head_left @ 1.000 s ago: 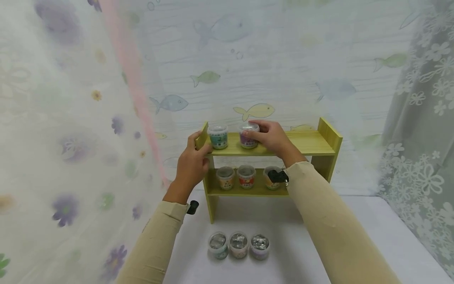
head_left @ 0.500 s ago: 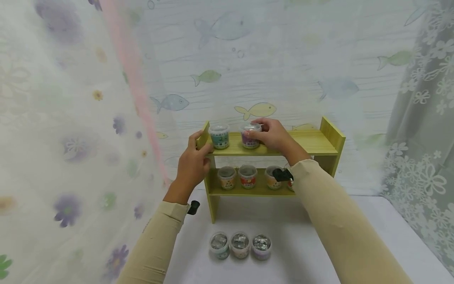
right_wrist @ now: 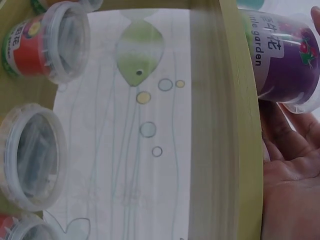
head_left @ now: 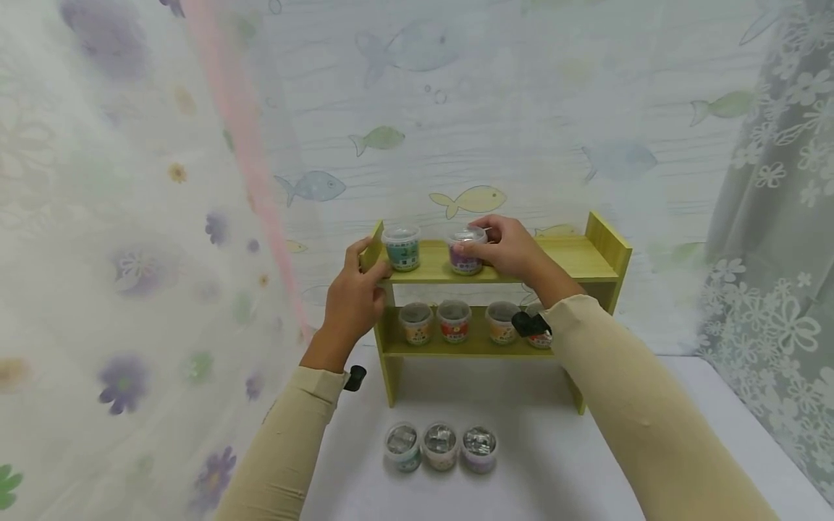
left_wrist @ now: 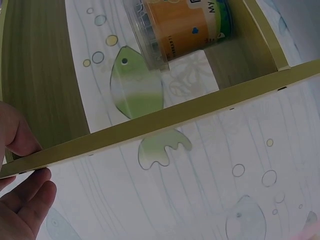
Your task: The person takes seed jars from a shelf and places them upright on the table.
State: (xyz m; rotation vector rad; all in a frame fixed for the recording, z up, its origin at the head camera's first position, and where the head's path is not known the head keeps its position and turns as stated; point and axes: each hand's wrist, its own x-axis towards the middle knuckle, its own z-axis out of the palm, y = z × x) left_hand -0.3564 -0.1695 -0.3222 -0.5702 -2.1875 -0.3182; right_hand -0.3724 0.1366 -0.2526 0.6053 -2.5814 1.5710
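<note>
My right hand [head_left: 504,250] grips a small plastic tub with a purple label [head_left: 465,253], fingers and thumb around its lidded top, on the upper board of a yellow-green wooden shelf [head_left: 557,260]. In the right wrist view, the purple tub [right_wrist: 287,60] shows behind the shelf edge, above my palm [right_wrist: 292,185]. With my left hand [head_left: 355,300] I hold the shelf's left side panel; the left wrist view has thumb and fingers [left_wrist: 32,205] on either side of that panel's edge [left_wrist: 115,132]. A teal-labelled tub [head_left: 402,250] stands on the upper board close to this hand.
Several orange- and red-labelled tubs stand on the lower board, among them an orange one [head_left: 415,323] and a red one [head_left: 454,322]; the rightmost [head_left: 539,339] is partly hidden by my right wrist camera. Three silver-topped tubs [head_left: 439,447] sit in a row on the white tabletop [head_left: 365,492].
The purple tub has slid slightly right along the upper board with my right hand, widening its gap from the teal tub. My left hand stays on the side panel.
</note>
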